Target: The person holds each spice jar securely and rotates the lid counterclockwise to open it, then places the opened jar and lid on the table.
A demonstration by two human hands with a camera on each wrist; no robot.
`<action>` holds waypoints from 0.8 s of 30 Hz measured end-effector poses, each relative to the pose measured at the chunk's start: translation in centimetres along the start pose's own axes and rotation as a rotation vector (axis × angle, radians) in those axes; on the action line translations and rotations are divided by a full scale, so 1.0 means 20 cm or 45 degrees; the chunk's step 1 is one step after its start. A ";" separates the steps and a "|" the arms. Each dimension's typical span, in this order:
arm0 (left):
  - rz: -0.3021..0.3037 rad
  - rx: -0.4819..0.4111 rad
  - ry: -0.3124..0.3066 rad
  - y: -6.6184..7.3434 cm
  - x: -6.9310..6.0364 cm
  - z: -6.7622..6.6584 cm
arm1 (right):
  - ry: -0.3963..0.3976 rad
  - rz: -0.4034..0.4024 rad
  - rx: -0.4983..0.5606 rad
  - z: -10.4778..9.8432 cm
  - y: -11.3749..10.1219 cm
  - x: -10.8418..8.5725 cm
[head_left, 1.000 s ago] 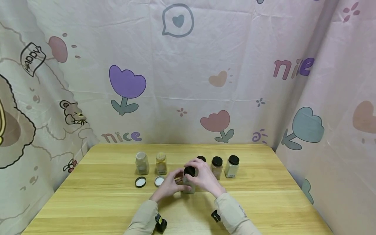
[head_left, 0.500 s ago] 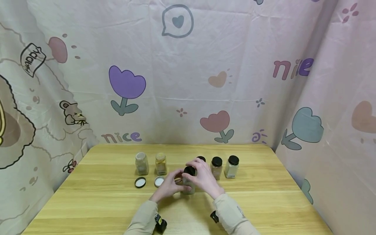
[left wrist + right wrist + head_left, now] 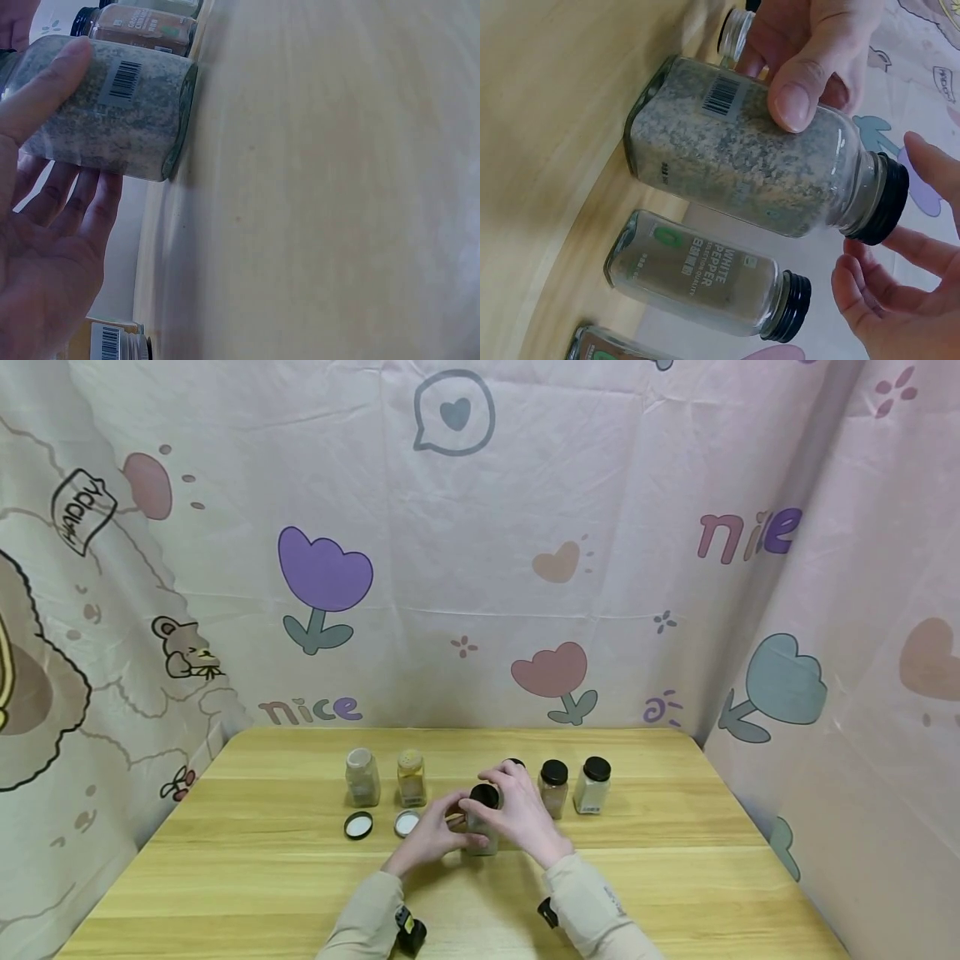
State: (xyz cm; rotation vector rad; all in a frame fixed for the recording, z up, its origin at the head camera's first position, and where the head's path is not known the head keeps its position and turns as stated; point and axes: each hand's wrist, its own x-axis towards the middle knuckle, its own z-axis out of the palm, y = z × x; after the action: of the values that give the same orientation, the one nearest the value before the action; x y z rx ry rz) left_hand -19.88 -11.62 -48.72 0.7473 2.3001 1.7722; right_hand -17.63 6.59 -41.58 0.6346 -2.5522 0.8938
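A clear glass spice jar (image 3: 484, 843) with grey speckled contents stands upright near the middle of the table, its black screw lid (image 3: 885, 201) on. My left hand (image 3: 431, 837) grips the jar's body, thumb on the near side and fingers behind. Around the lid my right hand (image 3: 522, 814) is spread. In the right wrist view its thumb (image 3: 930, 161) stands apart from the lid, while its other fingers lie at or just beyond the lid's far edge; whether they touch it I cannot tell. The jar's barcode label (image 3: 121, 81) shows in the left wrist view.
Behind stand a white pepper jar (image 3: 697, 274), a brown-filled jar (image 3: 553, 793) and a pale-filled jar (image 3: 592, 789), all black-lidded. At left are a lidless greyish jar (image 3: 363, 781) and a yellow jar (image 3: 412, 781), with two upturned lids (image 3: 358, 835) (image 3: 406, 833) before them.
My right hand's thumb and fingers have shifted slightly leftward around the lid, and its hold looks looser. My left hand and the jar have stayed in place.
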 end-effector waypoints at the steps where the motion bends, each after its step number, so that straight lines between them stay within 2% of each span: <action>1: 0.001 -0.004 0.000 0.00 0.00 0.00 | 0.004 0.007 -0.019 0.00 0.00 0.00; 6: -0.005 -0.017 0.004 0.00 0.00 0.00 | -0.002 0.007 -0.064 0.01 0.00 0.00; 11: -0.006 0.005 0.003 0.01 0.00 0.00 | -0.049 -0.076 -0.058 -0.01 0.00 0.01; 18: 0.024 0.042 0.001 0.00 0.00 0.00 | -0.180 -0.153 0.081 -0.05 0.03 0.00; 24: 0.044 0.032 -0.004 0.00 0.00 0.00 | -0.179 -0.195 0.204 -0.06 0.07 -0.01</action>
State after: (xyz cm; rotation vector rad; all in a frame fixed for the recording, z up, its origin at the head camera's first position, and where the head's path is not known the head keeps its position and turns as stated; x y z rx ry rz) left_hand -19.93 -11.61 -48.77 0.7977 2.3252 1.7586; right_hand -17.92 8.41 -41.52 0.9585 -2.5280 1.0399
